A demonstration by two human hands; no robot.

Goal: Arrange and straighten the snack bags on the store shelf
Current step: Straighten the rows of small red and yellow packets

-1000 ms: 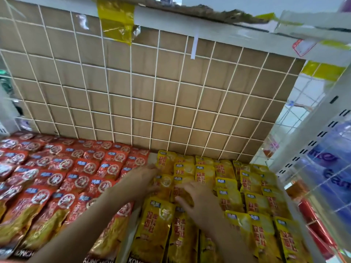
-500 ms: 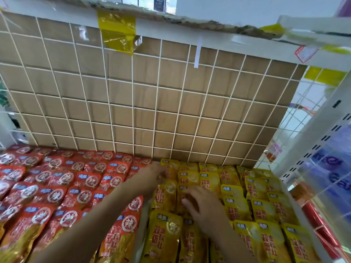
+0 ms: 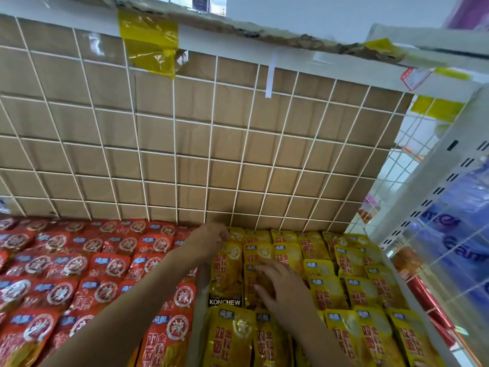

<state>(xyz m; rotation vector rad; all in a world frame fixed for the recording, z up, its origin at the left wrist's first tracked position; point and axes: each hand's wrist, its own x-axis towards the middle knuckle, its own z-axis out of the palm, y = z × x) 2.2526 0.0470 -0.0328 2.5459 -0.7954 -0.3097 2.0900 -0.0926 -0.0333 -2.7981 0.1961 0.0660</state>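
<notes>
Head view: left hand (image 3: 209, 242) pinched rearmost yellow bag (image 3: 237, 235), axis front-to-back; right hand (image 3: 279, 290) flat on nearer bag (image 3: 251, 287).

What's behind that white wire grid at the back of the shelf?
Brown cardboard fills the squares of the grid. Whatever is behind the cardboard is hidden.

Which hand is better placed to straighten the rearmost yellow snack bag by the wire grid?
Probably left: the left hand touches that rearmost yellow bag; the right hand rests farther forward.
</notes>
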